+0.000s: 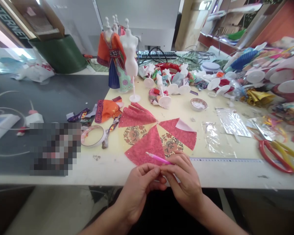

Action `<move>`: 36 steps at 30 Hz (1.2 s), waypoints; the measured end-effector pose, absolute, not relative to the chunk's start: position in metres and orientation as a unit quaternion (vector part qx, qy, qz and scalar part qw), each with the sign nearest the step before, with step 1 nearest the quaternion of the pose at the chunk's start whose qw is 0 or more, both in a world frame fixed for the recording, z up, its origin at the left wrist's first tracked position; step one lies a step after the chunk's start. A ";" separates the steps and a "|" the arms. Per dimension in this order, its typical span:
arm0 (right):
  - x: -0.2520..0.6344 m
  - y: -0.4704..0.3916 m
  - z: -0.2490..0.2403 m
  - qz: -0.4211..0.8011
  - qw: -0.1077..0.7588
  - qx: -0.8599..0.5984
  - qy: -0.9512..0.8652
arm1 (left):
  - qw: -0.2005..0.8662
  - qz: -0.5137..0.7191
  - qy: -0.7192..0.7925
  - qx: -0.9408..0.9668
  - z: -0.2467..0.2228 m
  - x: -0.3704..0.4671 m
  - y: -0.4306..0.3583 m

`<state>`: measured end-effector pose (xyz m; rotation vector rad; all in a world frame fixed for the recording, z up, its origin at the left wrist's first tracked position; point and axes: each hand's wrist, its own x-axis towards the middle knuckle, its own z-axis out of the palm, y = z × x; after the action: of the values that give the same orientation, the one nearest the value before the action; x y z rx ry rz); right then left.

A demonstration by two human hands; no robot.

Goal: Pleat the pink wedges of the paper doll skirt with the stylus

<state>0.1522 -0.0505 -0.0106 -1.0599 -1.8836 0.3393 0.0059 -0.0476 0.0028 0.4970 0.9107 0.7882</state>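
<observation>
Both hands meet just over the table's front edge, fingertips close together. A pink pen (pixel 159 158) lies in my right hand (pixel 185 178), its white tip pointing left over the red cloth. My left hand (pixel 140 184) is closed in a pinch; whatever sits between its fingers is too small or hidden to name. Beyond the hands spreads a round patchwork of cloth, with red panels (pixel 147 147) and flower-patterned panels (pixel 135 134) between them. One red panel on the right has a corner folded over, showing its pale underside (pixel 185 125).
Left of the cloth are a tape roll (pixel 93 135) and orange fabric (pixel 107 110). Behind stand a bare white mannequin (pixel 130 49) and a dressed one (pixel 112 55). Red-handled scissors (pixel 271 155), plastic bags (pixel 215 137), a ruler (pixel 222 160) and a small bowl (pixel 198 104) lie rightward.
</observation>
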 end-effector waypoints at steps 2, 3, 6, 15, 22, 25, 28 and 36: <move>0.151 -0.050 -0.012 0.163 0.464 -0.442 -0.750 | 0.793 0.365 0.427 0.234 0.002 0.007 -0.048; 0.150 -0.050 -0.012 0.179 0.466 -0.450 -0.741 | 0.793 0.365 0.428 0.234 0.001 0.007 -0.048; 0.150 -0.051 -0.013 0.230 0.472 -0.476 -0.706 | 0.790 0.370 0.435 0.224 0.002 0.008 -0.050; 0.152 -0.053 -0.011 0.320 0.492 -0.490 -0.644 | 0.800 0.381 0.420 0.198 0.004 0.009 -0.047; 0.150 -0.054 -0.014 0.208 0.486 -0.469 -0.708 | 0.797 0.379 0.411 0.230 -0.001 0.012 -0.047; 0.150 -0.054 -0.016 0.177 0.481 -0.452 -0.730 | 0.793 0.381 0.418 0.226 -0.003 0.012 -0.047; 0.149 -0.054 -0.016 0.167 0.478 -0.448 -0.737 | 0.792 0.381 0.423 0.222 -0.004 0.012 -0.046; 0.151 -0.053 -0.012 0.168 0.484 -0.475 -0.715 | 0.789 0.387 0.428 0.209 -0.003 0.011 -0.047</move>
<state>0.1515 -0.0535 -0.0117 -1.1569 -1.7407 0.4102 0.0114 -0.0468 -0.0026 0.4495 0.9227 0.8342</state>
